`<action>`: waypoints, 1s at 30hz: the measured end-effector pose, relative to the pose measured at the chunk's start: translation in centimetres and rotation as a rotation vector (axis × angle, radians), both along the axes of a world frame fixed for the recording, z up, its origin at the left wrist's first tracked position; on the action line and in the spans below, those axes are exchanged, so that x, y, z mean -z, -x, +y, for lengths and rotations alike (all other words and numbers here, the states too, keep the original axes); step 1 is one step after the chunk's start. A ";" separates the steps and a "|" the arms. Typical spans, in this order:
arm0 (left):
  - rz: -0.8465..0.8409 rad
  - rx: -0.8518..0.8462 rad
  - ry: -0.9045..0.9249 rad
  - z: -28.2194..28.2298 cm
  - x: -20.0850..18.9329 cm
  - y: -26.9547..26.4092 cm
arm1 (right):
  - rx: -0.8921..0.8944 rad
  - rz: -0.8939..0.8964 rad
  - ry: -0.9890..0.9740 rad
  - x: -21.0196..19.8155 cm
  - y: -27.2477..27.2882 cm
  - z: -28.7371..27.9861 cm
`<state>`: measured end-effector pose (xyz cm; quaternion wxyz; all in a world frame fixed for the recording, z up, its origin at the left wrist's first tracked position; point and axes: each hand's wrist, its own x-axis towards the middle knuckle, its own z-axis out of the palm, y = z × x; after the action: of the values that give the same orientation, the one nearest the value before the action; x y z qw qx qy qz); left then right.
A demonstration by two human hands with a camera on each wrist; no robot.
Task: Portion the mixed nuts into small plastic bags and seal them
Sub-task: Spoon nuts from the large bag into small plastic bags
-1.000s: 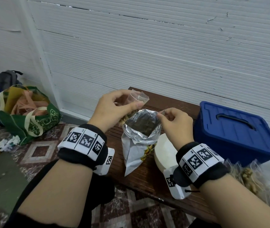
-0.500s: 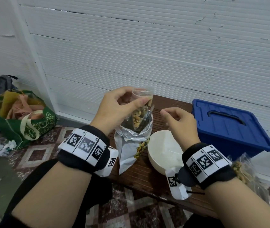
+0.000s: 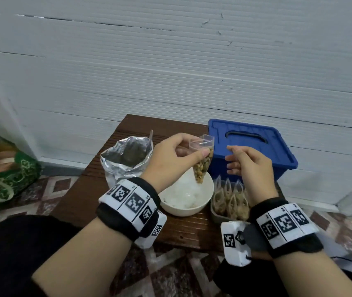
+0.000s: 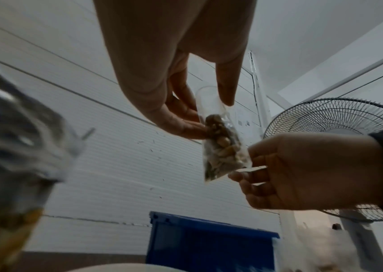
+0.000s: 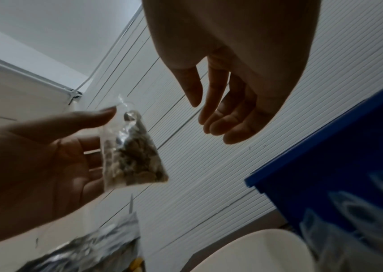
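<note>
The small plastic bag (image 3: 203, 161), part-filled with mixed nuts and its mouth open, hangs at frame centre in the head view above the white bowl (image 3: 183, 207), pinched near its top by the left hand (image 3: 170, 159). Filling looks done; sealing comes next, calling for the right hand (image 3: 248, 166), loose-fingered and empty, to press the strip. Only the left-wrist view shows a standing fan (image 4: 339, 132); the foil nut pouch (image 3: 126, 159) is probably its blurred mass.

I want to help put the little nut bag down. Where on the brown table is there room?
Bare wood shows on the brown slatted table in front of the white bowl, and behind the silver foil pouch toward the wall. The right side is crowded: blue lidded box and clear tub of filled bags.
</note>
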<state>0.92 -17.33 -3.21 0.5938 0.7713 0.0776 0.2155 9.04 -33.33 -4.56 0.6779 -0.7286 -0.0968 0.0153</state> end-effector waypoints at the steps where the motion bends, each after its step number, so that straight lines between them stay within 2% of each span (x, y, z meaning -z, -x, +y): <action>1: 0.015 0.006 -0.009 -0.8 0.3 -0.4 | 0.015 0.007 -0.009 0.0 -0.1 -0.7; 11: 0.065 0.036 0.046 -6.3 2.5 -4.5 | 0.099 0.044 -0.178 0.0 -0.8 -5.8; 18: 0.154 0.060 0.057 -8.3 4.2 -7.2 | 0.115 0.072 -0.206 0.3 -1.3 -7.0; 30: 0.322 0.119 -0.127 -9.1 6.7 -8.6 | 0.108 0.093 -0.201 0.4 -1.3 -7.4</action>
<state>9.49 -26.38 -9.93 0.5356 0.8350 0.1121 0.0579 10.34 -40.76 -4.93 0.7513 -0.6594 -0.0267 0.0027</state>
